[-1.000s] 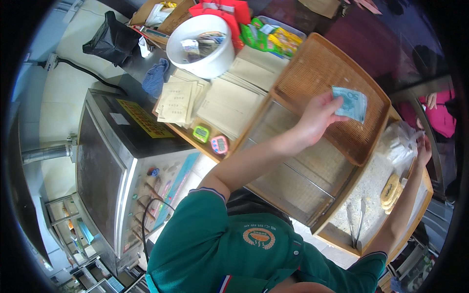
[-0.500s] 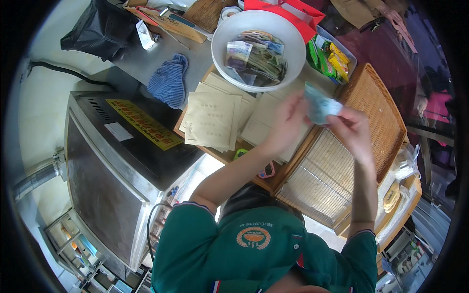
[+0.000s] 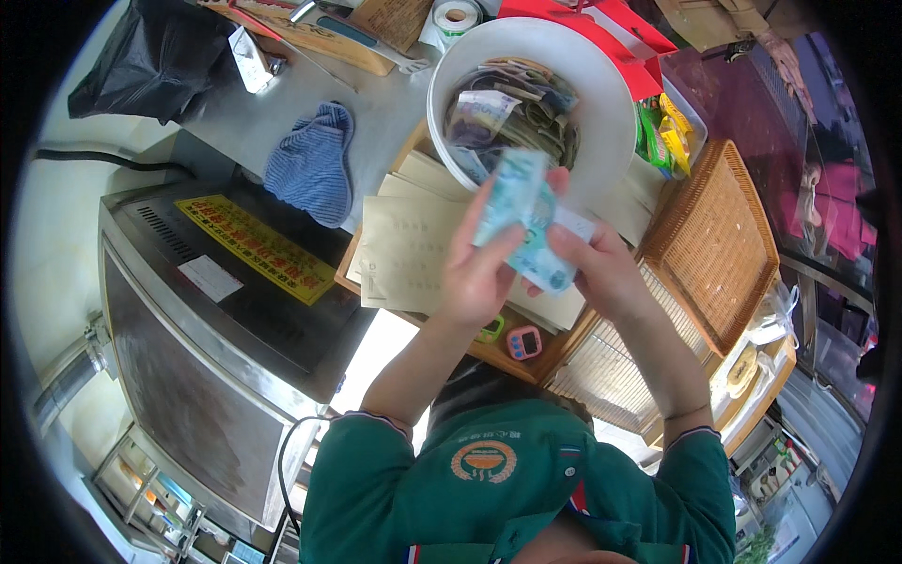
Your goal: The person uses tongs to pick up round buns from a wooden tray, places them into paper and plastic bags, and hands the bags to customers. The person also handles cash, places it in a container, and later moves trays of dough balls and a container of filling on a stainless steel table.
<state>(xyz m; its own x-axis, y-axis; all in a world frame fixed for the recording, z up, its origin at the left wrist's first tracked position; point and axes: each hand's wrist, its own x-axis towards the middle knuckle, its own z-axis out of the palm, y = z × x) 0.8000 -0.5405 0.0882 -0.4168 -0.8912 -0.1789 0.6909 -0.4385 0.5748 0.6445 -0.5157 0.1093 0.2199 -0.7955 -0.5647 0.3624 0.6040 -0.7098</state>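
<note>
Two or more teal banknotes (image 3: 540, 230) are fanned out between my hands, above the paper bags. My left hand (image 3: 477, 258) grips their left part, its thumb lying across the face of a note. On the right side, my right hand (image 3: 594, 258) pinches the other end between thumb and fingers. Just beyond the notes stands a white bucket (image 3: 606, 141) holding many crumpled banknotes (image 3: 526, 108). Stacks of cream paper bags (image 3: 409, 249) lie in a wooden tray below my hands, partly covered by them.
A wicker tray (image 3: 719, 249) and a wire rack (image 3: 615, 367) are at right. A pink timer (image 3: 523, 343) sits near the tray's front. At left are a black-topped appliance (image 3: 254, 291) and a blue striped cloth (image 3: 315, 169). A red bag (image 3: 644, 56) and snack packets (image 3: 665, 136) stand behind. Another person's hand (image 3: 785, 61) shows far right.
My hands have moved left and nearer to me with the banknotes. The notes, bunched and blurred before, are now spread flat, and my left hand now clearly grips them.
</note>
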